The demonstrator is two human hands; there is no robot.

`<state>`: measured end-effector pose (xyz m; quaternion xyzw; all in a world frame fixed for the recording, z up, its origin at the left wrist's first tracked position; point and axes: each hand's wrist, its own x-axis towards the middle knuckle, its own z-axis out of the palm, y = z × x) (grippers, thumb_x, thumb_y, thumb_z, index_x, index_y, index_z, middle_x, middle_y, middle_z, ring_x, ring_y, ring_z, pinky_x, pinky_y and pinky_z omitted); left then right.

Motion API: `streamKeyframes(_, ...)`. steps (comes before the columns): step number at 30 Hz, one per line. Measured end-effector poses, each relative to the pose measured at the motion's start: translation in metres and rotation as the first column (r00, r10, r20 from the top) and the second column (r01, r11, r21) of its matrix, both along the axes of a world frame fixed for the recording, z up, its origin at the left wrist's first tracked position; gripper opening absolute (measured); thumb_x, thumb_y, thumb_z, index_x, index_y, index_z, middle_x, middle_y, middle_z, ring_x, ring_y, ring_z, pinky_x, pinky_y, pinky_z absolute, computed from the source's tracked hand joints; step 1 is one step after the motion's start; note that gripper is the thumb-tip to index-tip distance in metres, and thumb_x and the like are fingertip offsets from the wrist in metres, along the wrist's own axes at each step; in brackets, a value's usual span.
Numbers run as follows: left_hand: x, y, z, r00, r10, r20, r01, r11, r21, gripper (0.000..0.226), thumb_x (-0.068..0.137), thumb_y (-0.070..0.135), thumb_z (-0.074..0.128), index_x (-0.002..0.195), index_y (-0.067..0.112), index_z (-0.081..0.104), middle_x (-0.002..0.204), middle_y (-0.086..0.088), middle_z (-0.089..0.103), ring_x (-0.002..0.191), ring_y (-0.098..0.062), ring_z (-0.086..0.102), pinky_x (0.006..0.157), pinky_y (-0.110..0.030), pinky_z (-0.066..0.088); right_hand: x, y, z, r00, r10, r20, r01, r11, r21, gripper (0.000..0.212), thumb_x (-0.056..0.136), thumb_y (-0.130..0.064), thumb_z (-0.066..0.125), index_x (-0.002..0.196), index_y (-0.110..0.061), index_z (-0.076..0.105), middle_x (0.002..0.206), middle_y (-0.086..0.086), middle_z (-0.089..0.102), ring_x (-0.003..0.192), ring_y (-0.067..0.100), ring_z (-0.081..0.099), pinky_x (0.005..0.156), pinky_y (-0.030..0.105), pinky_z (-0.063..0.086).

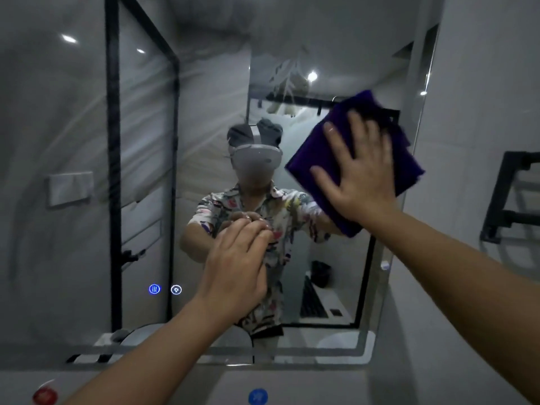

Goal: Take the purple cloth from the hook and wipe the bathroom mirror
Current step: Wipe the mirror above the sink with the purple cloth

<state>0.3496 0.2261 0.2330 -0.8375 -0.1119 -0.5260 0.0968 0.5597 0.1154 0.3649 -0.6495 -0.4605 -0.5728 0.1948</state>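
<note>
The bathroom mirror (87, 141) fills most of the view, its glass streaked and hazy. A folded purple cloth (315, 159) lies flat against the mirror near its upper right edge. My right hand (362, 173) presses on the cloth with its fingers spread and straight. My left hand (236, 267) is raised in front of the mirror's middle, its fingers loosely curled near the glass and holding nothing. The mirror reflects a person with a headset and a patterned shirt.
A black towel rack (508, 200) is fixed to the wall right of the mirror. Two lit touch icons (165, 289) glow on the lower glass. Red (43, 396) and blue (258, 396) round marks sit below the mirror's bottom edge.
</note>
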Motion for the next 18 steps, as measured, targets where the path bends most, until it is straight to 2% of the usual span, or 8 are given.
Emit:
streamKeyframes(2,0.001,-0.003,0.0,1.0,-0.005,0.015,0.005,1.0,-0.008,0.044,0.075,0.013,0.053,0.116,0.006,0.068,0.125,-0.011,0.065,0.122,-0.032,0.055,0.104,-0.047,0.045,-0.01,0.005,0.0,0.983,-0.072,-0.167,0.097,0.984,0.148,0.076,0.099,-0.062,0.032,0.162,-0.024,0.013,0.169,0.018,0.007,0.154,0.042,0.01,0.124,0.059,0.007)
streamKeyframes(4,-0.002,-0.002,-0.006,0.999,-0.006,0.032,0.006,1.0,-0.018,0.043,0.073,0.01,0.056,0.113,0.006,0.069,0.125,-0.011,0.066,0.123,-0.032,0.055,0.105,-0.046,0.044,-0.027,0.016,-0.038,0.974,-0.095,-0.206,0.122,0.985,0.12,0.078,0.099,-0.061,0.028,0.162,-0.019,0.008,0.168,0.022,0.003,0.153,0.045,0.007,0.124,0.062,0.004)
streamKeyframes(6,-0.012,0.005,-0.014,0.997,0.001,0.074,0.004,0.997,-0.074,0.037,0.072,0.007,0.057,0.106,0.005,0.071,0.123,-0.012,0.067,0.121,-0.032,0.055,0.108,-0.042,0.042,-0.047,0.028,-0.094,0.993,-0.053,-0.11,0.049,0.998,-0.037,0.079,0.098,-0.062,0.031,0.162,-0.019,0.014,0.167,0.025,0.008,0.151,0.047,0.012,0.121,0.063,0.005)
streamKeyframes(9,-0.035,0.017,-0.024,0.995,0.011,0.101,0.004,0.99,-0.14,0.025,0.075,0.006,0.053,0.091,0.006,0.073,0.118,-0.014,0.069,0.119,-0.032,0.057,0.108,-0.036,0.04,-0.069,0.042,-0.154,0.999,0.016,0.05,-0.004,0.975,-0.22,0.076,0.096,-0.063,0.042,0.159,-0.022,0.029,0.162,0.023,0.026,0.142,0.046,0.033,0.117,0.064,0.017)
streamKeyframes(11,-0.049,0.024,-0.026,0.997,-0.003,0.078,0.015,0.987,-0.161,0.032,0.076,0.004,0.053,0.1,0.004,0.073,0.12,-0.016,0.068,0.116,-0.032,0.06,0.106,-0.036,0.043,-0.083,0.056,-0.148,0.989,0.089,0.118,-0.049,0.952,-0.302,0.075,0.096,-0.062,0.043,0.159,-0.024,0.03,0.161,0.021,0.029,0.14,0.045,0.038,0.116,0.062,0.017)
streamKeyframes(13,-0.06,0.028,-0.026,0.996,0.007,0.087,0.01,0.981,-0.193,0.036,0.078,0.006,0.05,0.107,0.005,0.072,0.129,-0.018,0.064,0.117,-0.03,0.06,0.104,-0.037,0.046,-0.094,0.07,-0.118,0.967,0.166,0.191,-0.088,0.93,-0.358,0.074,0.096,-0.062,0.044,0.158,-0.025,0.031,0.162,0.018,0.032,0.144,0.042,0.037,0.118,0.06,0.017)
streamKeyframes(15,-0.071,0.033,-0.022,0.992,0.037,0.122,-0.005,0.968,-0.251,0.038,0.082,0.01,0.048,0.112,0.008,0.071,0.138,-0.015,0.059,0.12,-0.024,0.058,0.101,-0.031,0.047,-0.104,0.083,-0.072,0.971,0.169,0.17,-0.115,0.951,-0.287,0.075,0.094,-0.063,0.045,0.158,-0.026,0.031,0.164,0.017,0.028,0.147,0.04,0.03,0.12,0.058,0.011)
streamKeyframes(18,-0.089,0.047,-0.023,0.977,0.097,0.188,-0.025,0.934,-0.355,0.041,0.081,0.005,0.055,0.12,0.012,0.068,0.128,-0.007,0.067,0.111,-0.022,0.065,0.091,-0.035,0.055,-0.128,0.104,-0.038,0.993,0.058,-0.103,-0.056,0.998,0.03,0.079,0.097,-0.064,0.035,0.161,-0.023,0.016,0.168,0.02,0.011,0.152,0.042,0.015,0.122,0.06,0.002)
